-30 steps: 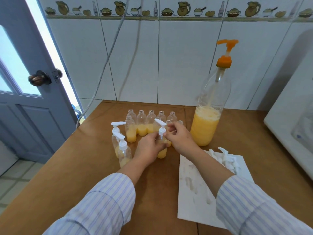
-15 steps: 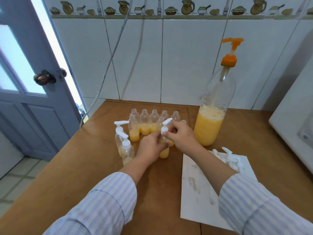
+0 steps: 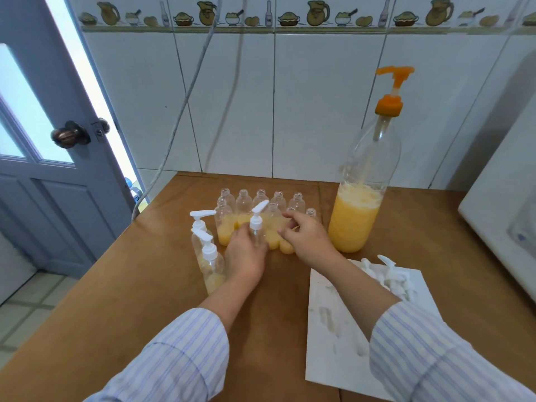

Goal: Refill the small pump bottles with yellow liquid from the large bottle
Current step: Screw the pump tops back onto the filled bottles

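White pump head [image 3: 256, 218] now seated on small bottle [image 3: 259, 238]; we grip it with left hand [image 3: 245, 253], right hand [image 3: 307, 237] has let go, fingers loose (capping done; unfilled bottles [image 3: 261, 198] wait).

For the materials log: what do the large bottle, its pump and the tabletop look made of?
Large bottle: clear thin plastic, glossy; the yellow liquid shows through. Its pump: opaque orange plastic, probably moulded. Tabletop: smooth brown wood or laminate with a faint sheen; which one is unclear.
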